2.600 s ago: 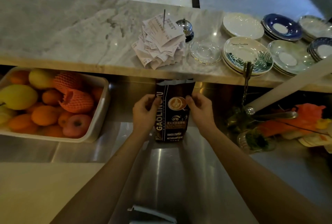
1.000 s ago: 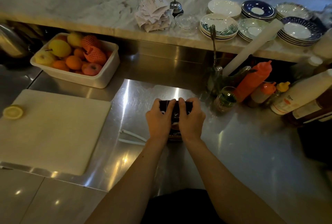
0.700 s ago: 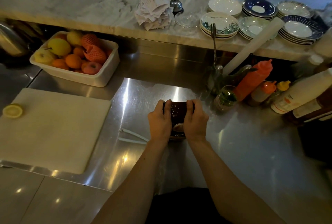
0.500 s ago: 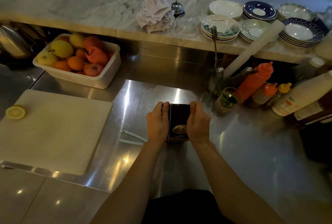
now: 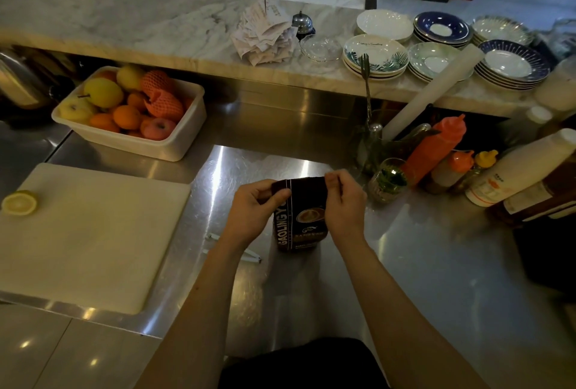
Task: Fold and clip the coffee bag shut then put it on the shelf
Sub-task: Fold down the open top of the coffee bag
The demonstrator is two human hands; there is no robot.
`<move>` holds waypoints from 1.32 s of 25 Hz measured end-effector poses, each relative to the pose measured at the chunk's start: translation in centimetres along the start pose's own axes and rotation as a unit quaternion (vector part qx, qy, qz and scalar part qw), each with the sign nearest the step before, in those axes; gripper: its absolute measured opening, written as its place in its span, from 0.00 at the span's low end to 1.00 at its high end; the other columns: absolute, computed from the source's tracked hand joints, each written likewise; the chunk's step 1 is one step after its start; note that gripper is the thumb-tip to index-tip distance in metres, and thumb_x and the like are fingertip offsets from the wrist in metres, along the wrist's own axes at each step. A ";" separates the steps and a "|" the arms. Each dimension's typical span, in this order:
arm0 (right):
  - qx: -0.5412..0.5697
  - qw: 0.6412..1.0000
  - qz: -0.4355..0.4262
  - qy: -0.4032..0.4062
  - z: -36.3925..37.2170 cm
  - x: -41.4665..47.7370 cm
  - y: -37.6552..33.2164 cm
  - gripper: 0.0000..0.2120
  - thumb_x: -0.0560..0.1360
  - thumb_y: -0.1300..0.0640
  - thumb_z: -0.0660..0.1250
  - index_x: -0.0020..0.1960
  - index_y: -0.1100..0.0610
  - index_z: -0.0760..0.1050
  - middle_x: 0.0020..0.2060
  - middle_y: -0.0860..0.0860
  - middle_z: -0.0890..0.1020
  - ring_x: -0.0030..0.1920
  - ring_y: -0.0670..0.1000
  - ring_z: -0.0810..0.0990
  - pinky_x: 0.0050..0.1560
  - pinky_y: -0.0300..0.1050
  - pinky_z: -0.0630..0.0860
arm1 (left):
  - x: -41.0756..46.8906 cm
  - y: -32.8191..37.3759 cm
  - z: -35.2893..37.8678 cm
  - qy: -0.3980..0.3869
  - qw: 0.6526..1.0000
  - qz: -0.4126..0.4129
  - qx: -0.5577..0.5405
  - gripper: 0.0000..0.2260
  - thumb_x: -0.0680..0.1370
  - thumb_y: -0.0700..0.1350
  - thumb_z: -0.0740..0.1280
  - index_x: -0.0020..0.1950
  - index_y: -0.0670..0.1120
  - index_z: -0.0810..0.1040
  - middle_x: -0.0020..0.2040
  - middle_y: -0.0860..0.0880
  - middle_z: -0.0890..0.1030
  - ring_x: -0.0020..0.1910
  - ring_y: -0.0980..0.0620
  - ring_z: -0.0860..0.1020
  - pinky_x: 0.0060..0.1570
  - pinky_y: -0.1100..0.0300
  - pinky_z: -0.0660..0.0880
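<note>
A dark coffee bag (image 5: pixel 300 220) with a latte picture and pale lettering stands upright on the steel counter (image 5: pixel 405 264). My left hand (image 5: pixel 254 211) pinches its top left corner. My right hand (image 5: pixel 343 204) pinches the top right corner. The bag's top edge is bent over between the two hands. A white clip (image 5: pixel 249 254) lies on the steel just left of the bag, partly hidden by my left forearm.
A white cutting board (image 5: pixel 87 232) with a lemon half (image 5: pixel 19 202) lies to the left. A fruit tub (image 5: pixel 131 114) stands behind it. Sauce bottles (image 5: pixel 436 148) and a jar (image 5: pixel 386 181) crowd the right. Plates (image 5: pixel 375 56), receipts (image 5: pixel 265 36) and a bell sit on the marble ledge.
The bag was held up near the marble ledge, then set on the steel. Both hands have moved from gripping its sides to pinching its top corners, and the top is now bent over.
</note>
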State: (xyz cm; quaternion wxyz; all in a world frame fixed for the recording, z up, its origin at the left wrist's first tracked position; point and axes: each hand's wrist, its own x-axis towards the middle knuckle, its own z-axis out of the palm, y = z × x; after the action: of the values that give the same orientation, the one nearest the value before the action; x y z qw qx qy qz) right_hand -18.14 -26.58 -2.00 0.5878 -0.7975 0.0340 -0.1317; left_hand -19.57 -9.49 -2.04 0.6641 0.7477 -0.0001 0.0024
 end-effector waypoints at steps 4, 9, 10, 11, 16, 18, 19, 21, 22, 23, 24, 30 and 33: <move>0.037 0.998 0.048 0.015 0.3 -0.5 0.0 0.15 0.82 0.55 0.59 0.39 0.60 0.72 0.32 0.51 0.75 0.31 0.42 0.73 0.29 0.33 0.69 | -0.5 -0.6 -0.4 -0.067 0.997 -0.043 -0.011 0.11 0.75 0.36 0.73 0.55 0.47 0.83 0.48 0.51 0.88 0.50 0.52 0.86 0.48 0.62 0.80; 0.070 0.993 0.066 -0.061 -0.6 -0.1 -0.5 0.13 0.81 0.54 0.60 0.44 0.60 0.76 0.38 0.55 0.80 0.39 0.49 0.80 0.39 0.40 0.77 | -1.6 -1.6 0.2 -0.025 0.998 -0.034 0.036 0.10 0.77 0.35 0.70 0.51 0.49 0.83 0.40 0.61 0.86 0.45 0.61 0.85 0.45 0.69 0.77; 0.067 0.991 0.070 -0.092 -1.1 0.0 -0.4 0.12 0.81 0.53 0.60 0.46 0.60 0.76 0.40 0.54 0.81 0.42 0.51 0.81 0.42 0.42 0.79 | -1.6 -1.6 0.1 -0.019 0.999 -0.033 0.032 0.10 0.77 0.35 0.69 0.52 0.50 0.83 0.41 0.61 0.86 0.45 0.61 0.85 0.45 0.69 0.77; 0.060 0.988 0.074 -0.122 -1.5 0.1 0.0 0.11 0.80 0.53 0.61 0.47 0.59 0.77 0.41 0.53 0.82 0.44 0.52 0.82 0.44 0.43 0.80 | -1.5 -1.5 -0.1 -0.017 0.999 -0.034 0.028 0.10 0.78 0.35 0.69 0.52 0.50 0.84 0.41 0.61 0.87 0.45 0.60 0.85 0.45 0.68 0.77; 0.032 0.978 0.059 -0.197 -2.6 -0.6 1.4 0.15 0.74 0.71 0.66 0.47 0.50 0.78 0.45 0.48 0.83 0.48 0.42 0.82 0.50 0.39 0.79 | -1.3 -1.5 0.2 -0.014 0.999 -0.040 0.032 0.14 0.79 0.32 0.66 0.53 0.50 0.84 0.46 0.56 0.86 0.48 0.60 0.84 0.48 0.67 0.78; 0.023 0.983 0.051 -0.172 -2.8 -0.3 1.8 0.22 0.70 0.79 0.60 0.40 0.51 0.76 0.39 0.49 0.82 0.43 0.40 0.82 0.46 0.35 0.78 | -1.3 -1.7 0.2 -0.008 0.998 -0.034 0.046 0.17 0.77 0.28 0.64 0.53 0.48 0.85 0.48 0.52 0.86 0.51 0.59 0.83 0.50 0.65 0.79; 0.031 0.984 0.055 -0.168 -2.9 -0.2 2.1 0.23 0.68 0.81 0.58 0.38 0.53 0.76 0.39 0.52 0.83 0.43 0.41 0.82 0.45 0.36 0.78 | -1.3 -1.9 0.2 0.001 0.999 -0.036 0.038 0.18 0.77 0.27 0.64 0.53 0.48 0.85 0.48 0.53 0.86 0.50 0.59 0.84 0.50 0.64 0.80; 0.053 0.982 0.069 -0.169 -3.0 -0.3 2.6 0.24 0.68 0.81 0.56 0.36 0.54 0.77 0.41 0.56 0.84 0.45 0.46 0.84 0.48 0.39 0.80 | -1.5 -2.1 0.1 0.018 0.999 -0.037 0.012 0.19 0.77 0.27 0.63 0.50 0.48 0.85 0.44 0.56 0.87 0.49 0.58 0.84 0.48 0.65 0.80; 0.060 0.981 0.075 -0.168 -3.1 -0.4 2.8 0.25 0.69 0.80 0.56 0.35 0.53 0.78 0.42 0.55 0.85 0.46 0.48 0.84 0.49 0.41 0.80 | -1.7 -2.1 0.1 0.021 0.999 -0.035 0.003 0.19 0.77 0.27 0.63 0.50 0.48 0.85 0.44 0.56 0.87 0.49 0.57 0.84 0.48 0.65 0.79; 0.066 0.981 0.080 -0.166 -3.2 -0.4 3.1 0.25 0.69 0.80 0.56 0.34 0.52 0.79 0.42 0.53 0.85 0.47 0.48 0.84 0.49 0.41 0.80 | -1.8 -2.2 0.2 0.020 0.999 -0.036 -0.001 0.19 0.77 0.27 0.62 0.50 0.48 0.85 0.45 0.55 0.87 0.49 0.56 0.85 0.49 0.65 0.79; 0.076 0.979 0.084 -0.168 -3.3 -0.5 3.3 0.25 0.70 0.80 0.57 0.34 0.52 0.79 0.42 0.52 0.85 0.47 0.48 0.84 0.49 0.40 0.80 | -1.9 -2.2 0.2 0.016 0.999 -0.039 -0.001 0.19 0.78 0.28 0.62 0.50 0.48 0.85 0.46 0.54 0.87 0.50 0.55 0.84 0.50 0.64 0.79; 0.060 0.975 0.068 -0.204 -3.7 0.1 3.0 0.19 0.71 0.79 0.60 0.40 0.59 0.82 0.45 0.50 0.85 0.49 0.46 0.84 0.50 0.37 0.78 | -1.3 -1.5 0.1 -0.003 0.999 -0.049 0.005 0.12 0.79 0.36 0.64 0.48 0.49 0.86 0.46 0.51 0.87 0.50 0.53 0.84 0.50 0.63 0.79; 0.035 0.969 0.071 -0.233 -4.2 0.2 2.3 0.18 0.73 0.77 0.60 0.43 0.59 0.83 0.46 0.49 0.85 0.49 0.41 0.83 0.51 0.34 0.77 | -1.3 -1.3 0.6 0.005 0.998 -0.022 0.059 0.06 0.73 0.37 0.74 0.46 0.48 0.84 0.44 0.51 0.85 0.46 0.55 0.84 0.48 0.64 0.79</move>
State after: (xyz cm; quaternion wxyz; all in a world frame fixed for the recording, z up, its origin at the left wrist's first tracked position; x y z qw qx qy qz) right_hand -18.76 -31.23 -2.96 0.6153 -0.7804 -0.0517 0.0986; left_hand -20.88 -9.97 -3.42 0.6188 0.7853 0.0201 -0.0086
